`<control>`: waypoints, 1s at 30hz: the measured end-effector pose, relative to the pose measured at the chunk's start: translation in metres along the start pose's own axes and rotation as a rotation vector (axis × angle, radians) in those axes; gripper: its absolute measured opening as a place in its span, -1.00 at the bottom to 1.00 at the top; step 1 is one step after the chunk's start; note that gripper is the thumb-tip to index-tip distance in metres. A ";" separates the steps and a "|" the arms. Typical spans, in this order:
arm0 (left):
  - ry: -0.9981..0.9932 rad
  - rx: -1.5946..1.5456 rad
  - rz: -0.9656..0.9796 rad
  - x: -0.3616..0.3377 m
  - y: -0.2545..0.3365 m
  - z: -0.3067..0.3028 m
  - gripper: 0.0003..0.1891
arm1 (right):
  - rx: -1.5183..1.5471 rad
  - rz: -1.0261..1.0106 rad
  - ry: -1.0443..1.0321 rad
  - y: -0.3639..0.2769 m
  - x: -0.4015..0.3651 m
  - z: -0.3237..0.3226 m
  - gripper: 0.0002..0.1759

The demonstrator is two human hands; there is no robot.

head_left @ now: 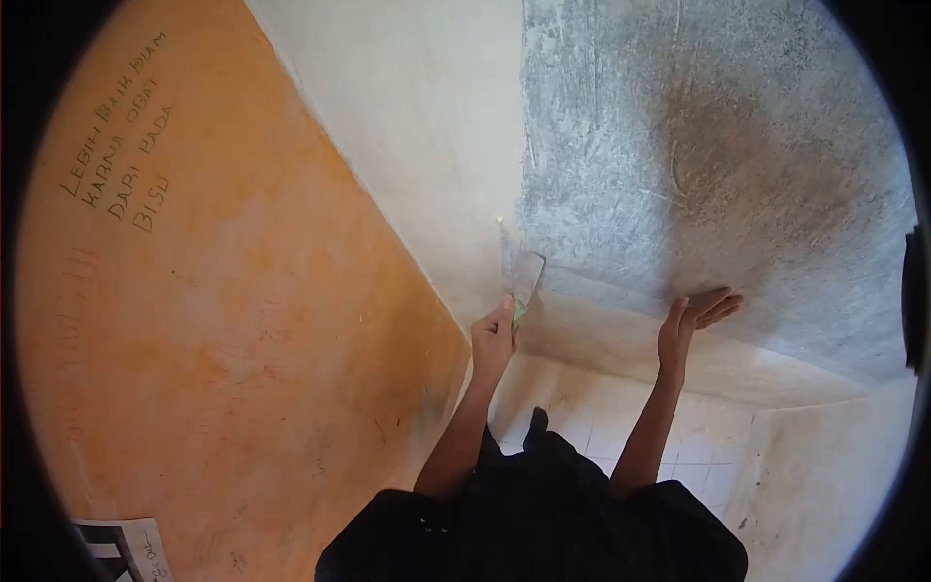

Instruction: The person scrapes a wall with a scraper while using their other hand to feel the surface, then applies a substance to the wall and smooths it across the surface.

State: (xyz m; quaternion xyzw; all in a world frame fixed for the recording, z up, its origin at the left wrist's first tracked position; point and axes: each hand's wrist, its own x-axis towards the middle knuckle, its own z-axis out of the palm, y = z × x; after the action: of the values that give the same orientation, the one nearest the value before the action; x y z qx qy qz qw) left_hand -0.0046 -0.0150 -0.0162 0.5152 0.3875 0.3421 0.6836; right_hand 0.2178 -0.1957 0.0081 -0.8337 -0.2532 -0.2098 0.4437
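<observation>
L hand (495,335) grips scraper (525,285), fingers closed round its green handle (520,310), blade (529,273) at near L corner of rough grey patch (601,145) on pale wall (436,116), while R hand (690,318), fingers extended, is at patch's near edge, contact unclear, w/ lettered orange wall (242,291) at L & tiled flr (700,475) near.

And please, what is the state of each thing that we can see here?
Putty knife, held, blade upward in the picture
Left hand, closed around the putty knife
Right hand, open, fingers extended
Grey wall section, rough, scratched, mottled
Cream wall section, paler, looks smoother
Orange wall, stained, written on
Printed sheet, partly out of view
White tiles, partly hidden
</observation>
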 end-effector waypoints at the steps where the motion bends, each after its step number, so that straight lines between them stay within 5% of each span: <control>1: -0.002 -0.007 -0.022 0.005 -0.003 0.000 -0.51 | 0.002 0.004 0.002 -0.001 0.003 0.002 0.01; 11: -0.039 0.025 -0.076 0.015 0.011 0.002 -0.45 | -0.004 -0.004 0.031 0.003 0.009 0.011 0.00; 13: -0.073 0.031 0.152 0.025 0.034 0.001 -0.43 | -0.043 0.003 -0.007 0.011 0.006 0.009 -0.01; 19: -0.016 0.022 -0.039 0.009 -0.008 -0.003 -0.41 | -0.019 -0.027 0.024 -0.003 0.013 0.007 -0.02; 30: -0.029 0.028 -0.013 0.023 0.022 0.002 -0.47 | -0.045 -0.037 0.040 -0.002 0.019 0.013 0.00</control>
State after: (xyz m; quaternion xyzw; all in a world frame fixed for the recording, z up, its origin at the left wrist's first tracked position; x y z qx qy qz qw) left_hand 0.0063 0.0092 0.0015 0.5272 0.3855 0.3245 0.6842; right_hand 0.2330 -0.1793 0.0135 -0.8343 -0.2546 -0.2403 0.4258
